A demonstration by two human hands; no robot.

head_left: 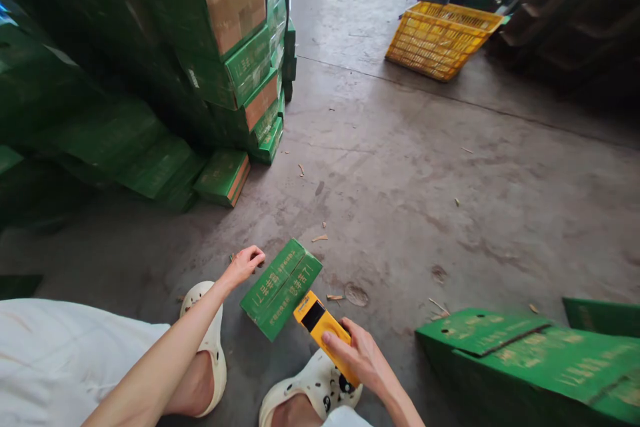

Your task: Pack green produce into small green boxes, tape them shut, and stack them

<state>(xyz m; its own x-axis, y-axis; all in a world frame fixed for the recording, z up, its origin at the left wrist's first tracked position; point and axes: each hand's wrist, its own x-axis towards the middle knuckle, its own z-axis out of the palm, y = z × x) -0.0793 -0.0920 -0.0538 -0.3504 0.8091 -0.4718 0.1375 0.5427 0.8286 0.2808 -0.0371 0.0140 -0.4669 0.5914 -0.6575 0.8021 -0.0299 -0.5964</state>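
Several tall piles of printed green cardboard cartons (233,77) line the left edge of the clear grey concrete floor (400,167), many of them blurred; a flat green carton with a brown end (220,177) lies at their foot. Next, a cream perforated clog (216,360) shows beside your left forearm. Your left grip (247,265) hangs with fingers loosely curled, just beside a small green cardboard box with pale lettering (281,289); whether it pinches anything, you cannot tell. That box sits near the floor's near edge, just beyond your feet. Your right grip (361,352) is wrapped firmly around a yellow handheld device with a dark rectangular window (316,319), its front end at the box's right side; contact cannot be told. Farther right, a yellow plastic lattice basket (440,40) stands toward the floor's far edge. Larger green cardboard cartons (530,353) occupy the floor's near right corner.
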